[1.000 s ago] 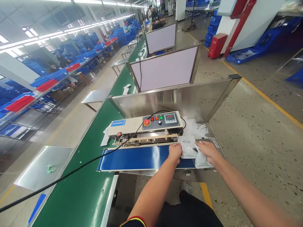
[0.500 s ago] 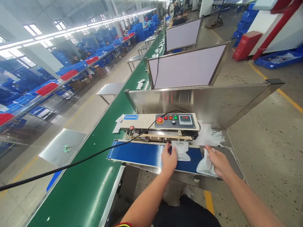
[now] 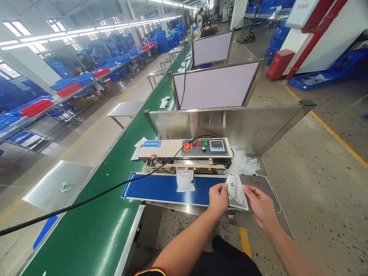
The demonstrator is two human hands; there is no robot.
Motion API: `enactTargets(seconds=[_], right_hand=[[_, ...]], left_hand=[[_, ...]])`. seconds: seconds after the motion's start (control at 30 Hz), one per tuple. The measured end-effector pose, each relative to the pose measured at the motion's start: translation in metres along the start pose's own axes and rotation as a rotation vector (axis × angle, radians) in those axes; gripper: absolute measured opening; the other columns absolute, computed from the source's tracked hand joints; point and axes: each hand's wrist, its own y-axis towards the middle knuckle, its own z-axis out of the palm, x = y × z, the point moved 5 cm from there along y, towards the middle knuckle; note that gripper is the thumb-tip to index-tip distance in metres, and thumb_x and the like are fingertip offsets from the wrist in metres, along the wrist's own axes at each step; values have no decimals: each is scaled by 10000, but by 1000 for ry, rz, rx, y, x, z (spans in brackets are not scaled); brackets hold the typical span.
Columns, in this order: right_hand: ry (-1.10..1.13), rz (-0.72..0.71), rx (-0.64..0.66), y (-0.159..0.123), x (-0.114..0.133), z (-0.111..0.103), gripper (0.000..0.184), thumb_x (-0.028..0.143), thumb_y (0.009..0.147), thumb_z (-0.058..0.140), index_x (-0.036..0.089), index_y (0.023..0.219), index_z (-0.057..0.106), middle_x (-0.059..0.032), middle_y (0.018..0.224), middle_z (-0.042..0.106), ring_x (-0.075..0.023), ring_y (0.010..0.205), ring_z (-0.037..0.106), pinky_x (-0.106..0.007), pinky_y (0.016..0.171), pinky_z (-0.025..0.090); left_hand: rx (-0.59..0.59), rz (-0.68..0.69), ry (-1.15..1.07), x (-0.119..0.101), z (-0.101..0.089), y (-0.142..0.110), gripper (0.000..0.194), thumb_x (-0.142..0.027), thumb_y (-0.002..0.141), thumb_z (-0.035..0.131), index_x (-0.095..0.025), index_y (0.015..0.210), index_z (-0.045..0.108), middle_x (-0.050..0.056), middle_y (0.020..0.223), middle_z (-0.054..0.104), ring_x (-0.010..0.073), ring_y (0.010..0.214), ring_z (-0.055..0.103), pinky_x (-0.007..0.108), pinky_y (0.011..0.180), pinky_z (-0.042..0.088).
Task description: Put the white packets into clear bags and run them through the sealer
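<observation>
A white plastic pouch with small dark print is held upright at the right end of the blue belt. My left hand pinches its left edge, fingers closed. On its right edge, the thumb and fingers of my right hand are closed. Another white pouch hangs by its top edge from the band sealer, lying over the belt, with no hand on it. The sealer has a red knob, coloured buttons and a lit red display.
A crumpled heap of clear plastic bags lies right of the sealer. A black cable crosses the green conveyor. White packets lie at the sealer's left end. A metal partition stands behind it.
The first pouch has travelled left along the sealer, and my left hand has left it. That hand has moved right to the second pouch, which both hands now hold raised and spread.
</observation>
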Motion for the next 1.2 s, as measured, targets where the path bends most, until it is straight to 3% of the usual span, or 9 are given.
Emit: enactTargets(seconds=[0.17,0.27,0.4,0.63,0.83,1.0,1.1,1.2], right_hand=[[17,18,-40,15,-3,-12,629,569,521,1056,193,967,823,-99,894,810,-308,798,780,-359,660,687],[-1,46,-78,31,-1,-21,549,517,528,1044,199,923,835,-99,896,811,-280,759,758,-345,636,688],[-23,75,-155,54,-3,-33,429,438,515,1007,194,800,799,-77,760,758,-234,667,704,-314,593,668],[-41,102,-132,75,-10,-17,369,387,556,974,189,798,779,-65,733,738,-223,654,699,-285,553,637],[-82,115,-72,78,-12,6,366,366,566,985,175,808,786,-42,687,700,-206,627,679,-278,555,646],[-120,143,4,76,-17,38,384,355,608,1025,169,837,780,-30,681,679,-211,661,696,-280,608,680],[-138,173,39,67,-17,57,348,322,655,1005,161,882,796,-76,779,740,-240,742,744,-286,671,703],[-167,212,39,48,-10,64,277,294,700,946,162,898,805,-139,926,796,-278,863,789,-259,709,707]], left_hand=[[60,-28,2,1,15,8,325,-499,893,839,-178,921,876,114,920,856,238,786,714,337,766,568],[-37,-58,10,6,18,18,276,-451,880,855,-178,903,883,120,915,861,245,802,736,340,772,585],[-197,-212,-9,17,18,34,247,-393,793,928,-153,824,879,104,813,829,243,782,724,337,753,594],[-257,-282,-92,25,16,48,207,-364,741,926,-167,778,873,65,706,767,235,743,702,342,740,595],[-315,-273,-148,34,-7,49,327,-458,701,984,-170,800,865,59,685,736,247,752,711,369,768,613],[-370,-230,-194,30,-35,48,317,-451,750,966,-158,817,864,87,758,787,255,810,735,364,810,607],[-363,-173,-255,27,-58,41,325,-440,798,940,-136,903,886,105,840,830,255,854,752,354,835,609],[-425,-133,-289,34,-95,22,363,-427,824,936,-137,1040,897,131,978,863,254,922,783,356,889,628]])
